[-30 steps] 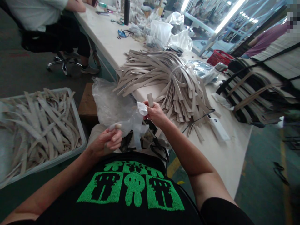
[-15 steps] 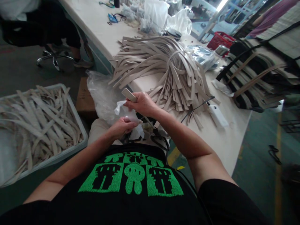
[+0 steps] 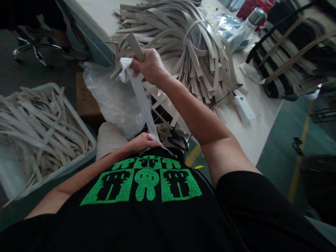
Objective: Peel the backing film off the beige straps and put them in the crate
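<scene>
head view: your right hand is raised over the near edge of the surface. its fingers are closed tight around the end of a beige strap, which sticks up and to the left out of your fist. the same fingers pinch the crumpled top end of a clear plastic strip against the strap. the plastic strip runs taut and slanting down from there to your left hand, which rests low against your lap, just above the green print on your black shirt. the left fingers are curled together and pinch the strip's lower end.

behind your right hand, a big pile of beige straps fans out across the surface, with some ends hanging over its near edge. a white charger block lies to the right of the pile with a black cable running off it. further right lie black bags with beige handles, and a clear bottle lies beyond the pile.

to your left, below the surface, a crumpled clear plastic bag sits on your knee beside a cardboard box. a white crate further left is filled with loose beige straps.
</scene>
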The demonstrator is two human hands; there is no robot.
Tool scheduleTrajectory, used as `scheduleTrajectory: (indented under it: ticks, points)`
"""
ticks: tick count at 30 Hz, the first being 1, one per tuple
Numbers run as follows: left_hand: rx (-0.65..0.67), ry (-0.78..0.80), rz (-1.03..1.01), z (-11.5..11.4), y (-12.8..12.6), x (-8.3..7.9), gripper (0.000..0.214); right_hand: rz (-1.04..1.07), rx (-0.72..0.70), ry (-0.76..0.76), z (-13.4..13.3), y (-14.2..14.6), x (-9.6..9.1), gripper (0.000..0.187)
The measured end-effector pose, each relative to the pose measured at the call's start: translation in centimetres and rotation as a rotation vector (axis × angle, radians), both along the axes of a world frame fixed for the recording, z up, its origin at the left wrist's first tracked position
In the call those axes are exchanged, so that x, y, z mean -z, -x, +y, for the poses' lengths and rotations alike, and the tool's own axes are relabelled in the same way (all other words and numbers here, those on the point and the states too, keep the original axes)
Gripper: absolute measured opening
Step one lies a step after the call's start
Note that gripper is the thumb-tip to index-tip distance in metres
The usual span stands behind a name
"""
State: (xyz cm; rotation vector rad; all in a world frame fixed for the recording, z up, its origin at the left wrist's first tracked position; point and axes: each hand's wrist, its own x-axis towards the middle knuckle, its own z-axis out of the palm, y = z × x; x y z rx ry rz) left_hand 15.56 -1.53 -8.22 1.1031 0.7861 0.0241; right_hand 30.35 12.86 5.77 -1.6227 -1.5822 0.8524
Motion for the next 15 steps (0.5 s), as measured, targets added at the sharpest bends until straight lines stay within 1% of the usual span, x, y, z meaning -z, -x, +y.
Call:
scheduleTrajectory:
  ticks: [5, 7, 10, 13, 14, 15]
  points:
    - [-0.009, 0.030, 0.036, -0.1, 0.7, 1.6, 0.027, -0.045, 0.159, -0.077, 2.8, -1.1, -1.9, 0.005]
    - [-0.020, 0.017, 0.022, 0.0, 1.1, 2.1, 0.021, -0.052, 0.186, -0.115, 4.0, -1.6, -2.3, 0.004]
    - [0.002, -0.064, 0.005, 0.2, 1.6, 2.4, 0.013, -0.051, 0.180, -0.128, 5.4, -2.1, -2.6, 0.008]
    - [0.033, -0.154, -0.033, 0.4, 1.9, 2.3, 0.007, -0.064, 0.191, -0.094, 6.8, -2.2, -2.8, 0.013]
    - [0.033, -0.178, -0.049, 0.5, 2.0, 2.2, 0.006, -0.063, 0.166, -0.084, 7.3, -2.3, -2.8, 0.015]
    - [0.025, -0.195, -0.062, 0.7, 2.0, 2.3, 0.005, -0.056, 0.113, -0.077, 7.9, -2.3, -2.8, 0.016]
